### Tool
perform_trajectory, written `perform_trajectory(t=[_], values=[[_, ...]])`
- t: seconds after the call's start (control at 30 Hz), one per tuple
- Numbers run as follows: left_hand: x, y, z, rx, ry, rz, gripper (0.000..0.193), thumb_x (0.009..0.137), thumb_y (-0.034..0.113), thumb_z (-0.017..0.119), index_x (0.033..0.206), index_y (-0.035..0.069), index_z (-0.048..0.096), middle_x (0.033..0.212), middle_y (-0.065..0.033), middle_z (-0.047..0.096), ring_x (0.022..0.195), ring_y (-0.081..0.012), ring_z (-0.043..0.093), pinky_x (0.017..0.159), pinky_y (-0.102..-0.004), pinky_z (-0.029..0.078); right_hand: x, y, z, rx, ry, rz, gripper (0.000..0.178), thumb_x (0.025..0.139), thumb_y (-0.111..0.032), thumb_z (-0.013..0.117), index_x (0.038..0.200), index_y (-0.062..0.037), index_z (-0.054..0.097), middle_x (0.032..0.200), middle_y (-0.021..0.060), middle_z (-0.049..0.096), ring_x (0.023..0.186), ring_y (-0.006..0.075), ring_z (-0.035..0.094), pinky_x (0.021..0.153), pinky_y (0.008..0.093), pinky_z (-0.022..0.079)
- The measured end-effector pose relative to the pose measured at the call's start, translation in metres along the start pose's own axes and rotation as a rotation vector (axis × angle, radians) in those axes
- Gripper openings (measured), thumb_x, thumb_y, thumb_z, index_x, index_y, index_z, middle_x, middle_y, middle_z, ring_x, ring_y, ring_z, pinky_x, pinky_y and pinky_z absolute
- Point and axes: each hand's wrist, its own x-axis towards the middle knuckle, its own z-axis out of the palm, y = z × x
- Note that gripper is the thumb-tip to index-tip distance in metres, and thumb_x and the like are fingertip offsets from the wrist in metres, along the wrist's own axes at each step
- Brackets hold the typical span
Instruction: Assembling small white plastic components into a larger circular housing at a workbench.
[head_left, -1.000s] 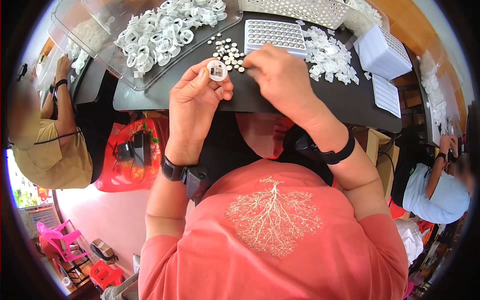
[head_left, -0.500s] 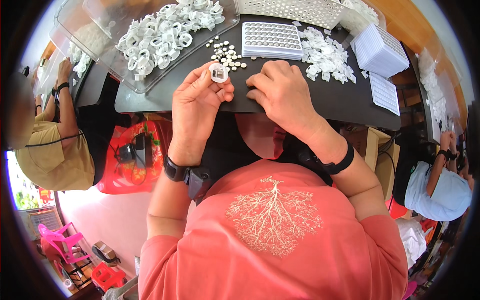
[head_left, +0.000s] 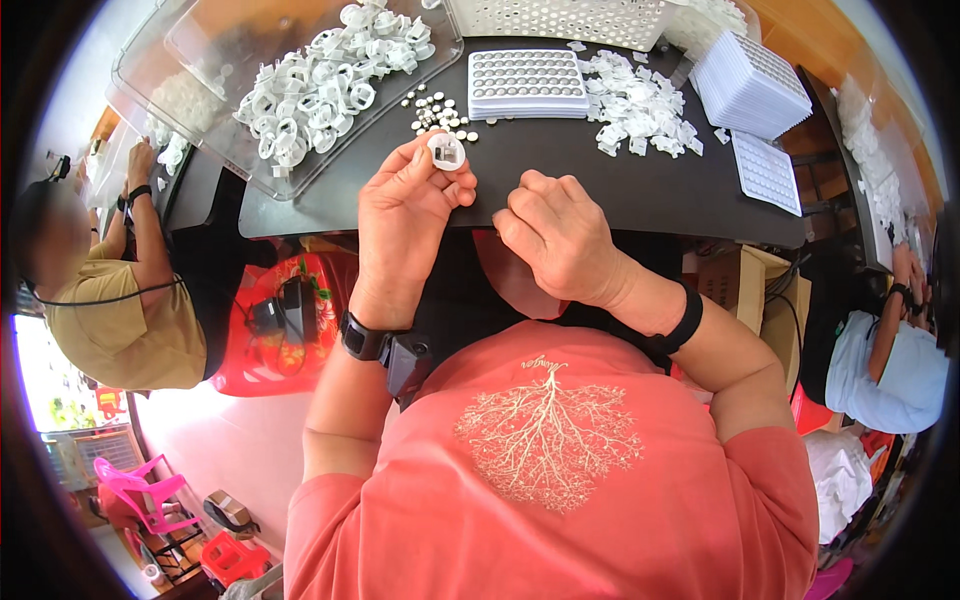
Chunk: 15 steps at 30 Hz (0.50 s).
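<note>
My left hand (head_left: 400, 225) pinches a small round white plastic housing (head_left: 447, 151) between thumb and fingers above the table's near edge. A dark square part and a bit of metal show inside it. To its right, my right hand (head_left: 565, 240) is closed with curled fingers, apart from the housing; anything in its grip is hidden. Beyond the hands lie several loose button cells (head_left: 436, 108). Behind them is a stack of white trays (head_left: 528, 100), the top one filled with round silver cells. Small translucent white plastic pieces (head_left: 645, 105) are heaped beside that stack.
A clear bin (head_left: 270, 185) with many white housings (head_left: 320, 85) stands at the left. A perforated white basket (head_left: 565, 20) is at the back. Stacked trays (head_left: 750, 85) and a single tray (head_left: 767, 172) are at the right. Co-workers (head_left: 120, 320) sit on both sides.
My right hand has drawn back toward me, off the table to its near edge, its fingers more curled. The left hand still holds the housing. The view has shifted slightly.
</note>
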Motion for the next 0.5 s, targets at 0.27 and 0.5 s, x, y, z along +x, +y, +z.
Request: perform_trajectory(t=[0.27,0.5], values=[[0.003,-0.004,0.012,-0.067,0.028,0.0,0.028,0.099,0.012,0.059,0.121,-0.004,0.057,0.099,-0.0166,0.065,0.09,-0.0291,0.064,0.078,-0.0391,0.052,0.039,-0.033,-0.013,0.54,-0.013,0.349,0.013,0.081,-0.002,0.07,0.087,-0.0056,0.058,0.08,0.0097,0.055,0.07,0.03,0.06,0.061,0.0376,0.046],[0.01,-0.005,0.022,-0.096,0.039,-0.051,0.029,0.1,0.021,0.059,0.122,0.002,0.056,0.101,-0.0123,0.066,0.097,-0.0283,0.065,0.083,-0.0384,0.053,0.046,-0.034,-0.001,1.042,-0.096,0.77,0.008,0.089,-0.005,0.069,0.089,-0.0018,0.062,0.078,0.0065,0.063,0.068,0.0138,0.059,0.062,0.0285,0.047]])
